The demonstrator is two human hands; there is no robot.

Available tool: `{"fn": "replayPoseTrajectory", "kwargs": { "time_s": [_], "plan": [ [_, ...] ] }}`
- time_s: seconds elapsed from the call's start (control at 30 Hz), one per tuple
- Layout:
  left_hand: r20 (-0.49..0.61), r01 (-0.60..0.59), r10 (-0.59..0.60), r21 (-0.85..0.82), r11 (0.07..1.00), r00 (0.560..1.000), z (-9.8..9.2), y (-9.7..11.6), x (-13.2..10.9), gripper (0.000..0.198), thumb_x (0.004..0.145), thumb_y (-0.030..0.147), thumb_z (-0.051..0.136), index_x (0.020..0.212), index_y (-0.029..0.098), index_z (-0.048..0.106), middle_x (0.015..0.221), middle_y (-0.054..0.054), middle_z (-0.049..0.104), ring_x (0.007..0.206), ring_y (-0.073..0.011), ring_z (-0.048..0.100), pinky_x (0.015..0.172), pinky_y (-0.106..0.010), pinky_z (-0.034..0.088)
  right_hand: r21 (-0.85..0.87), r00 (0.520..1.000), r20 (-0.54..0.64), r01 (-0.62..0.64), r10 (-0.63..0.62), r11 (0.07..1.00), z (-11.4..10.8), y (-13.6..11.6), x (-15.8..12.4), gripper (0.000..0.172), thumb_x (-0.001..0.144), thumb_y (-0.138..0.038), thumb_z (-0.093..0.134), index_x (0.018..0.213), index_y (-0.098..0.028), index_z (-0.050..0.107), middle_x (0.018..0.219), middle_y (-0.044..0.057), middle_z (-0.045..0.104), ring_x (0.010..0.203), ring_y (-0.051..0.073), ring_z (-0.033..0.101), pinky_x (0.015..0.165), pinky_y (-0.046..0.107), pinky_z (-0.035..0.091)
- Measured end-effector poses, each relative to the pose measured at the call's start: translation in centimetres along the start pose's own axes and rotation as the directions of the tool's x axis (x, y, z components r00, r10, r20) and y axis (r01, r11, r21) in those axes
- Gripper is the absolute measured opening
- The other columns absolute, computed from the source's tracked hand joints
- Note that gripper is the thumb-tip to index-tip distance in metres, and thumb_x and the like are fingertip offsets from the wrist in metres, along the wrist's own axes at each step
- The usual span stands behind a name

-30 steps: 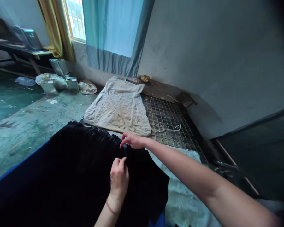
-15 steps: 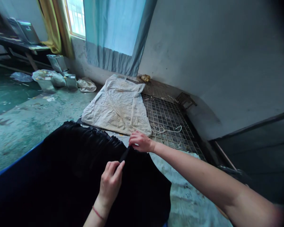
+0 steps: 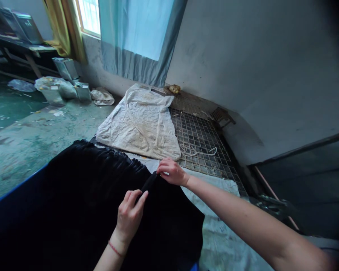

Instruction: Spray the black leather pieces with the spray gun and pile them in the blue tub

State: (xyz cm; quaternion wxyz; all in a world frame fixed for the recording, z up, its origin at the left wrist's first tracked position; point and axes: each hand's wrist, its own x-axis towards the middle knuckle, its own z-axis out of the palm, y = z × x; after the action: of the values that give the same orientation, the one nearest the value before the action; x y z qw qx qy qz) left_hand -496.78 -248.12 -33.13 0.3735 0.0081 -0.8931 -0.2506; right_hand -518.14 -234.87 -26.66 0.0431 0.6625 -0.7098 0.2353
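A large piece of black cloth (image 3: 81, 210) spreads over the front of the view, its far edge gathered in ruffles. My left hand (image 3: 130, 212) pinches a narrow fold of this cloth between thumb and fingers. Just beyond it, to the right, my right hand (image 3: 171, 171) grips the far end of the same fold by the fingertips. The fold (image 3: 149, 182) runs taut between the two hands. What lies under the cloth is mostly hidden; a blue edge (image 3: 17, 184) shows along its left side.
A pale woven sheet (image 3: 141, 124) lies past the cloth, beside a wire grid (image 3: 197, 135) with loose cord on it. Whitish fabric (image 3: 223, 233) extends at right. Metal tins (image 3: 83, 91) and plastic bags stand by the wall, under a curtain (image 3: 135, 37). A dark table (image 3: 17, 45) is far left.
My hands have drawn slightly apart, the left a little leftward and the right a little rightward, and more of the fold shows between them. Both keep their hold.
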Motion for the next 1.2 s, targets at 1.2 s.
{"fn": "replayPoseTrajectory", "kwargs": {
  "time_s": [1.2],
  "plan": [
    [-0.011,0.469,-0.474,-0.123,0.875,0.881,0.1,-0.6,4.2,0.024,0.087,0.015,0.046,0.105,0.018,0.061,0.099,-0.008,0.061,0.083,-0.0173,0.064,0.067,-0.029,0.055,0.342,0.976,0.123,-0.209,0.177,0.916,2.1,0.4,4.6,0.031,0.072,0.004,0.052,0.092,-0.017,0.063,0.092,0.004,0.064,0.080,0.013,0.059,0.077,0.027,0.050]
  ]
}}
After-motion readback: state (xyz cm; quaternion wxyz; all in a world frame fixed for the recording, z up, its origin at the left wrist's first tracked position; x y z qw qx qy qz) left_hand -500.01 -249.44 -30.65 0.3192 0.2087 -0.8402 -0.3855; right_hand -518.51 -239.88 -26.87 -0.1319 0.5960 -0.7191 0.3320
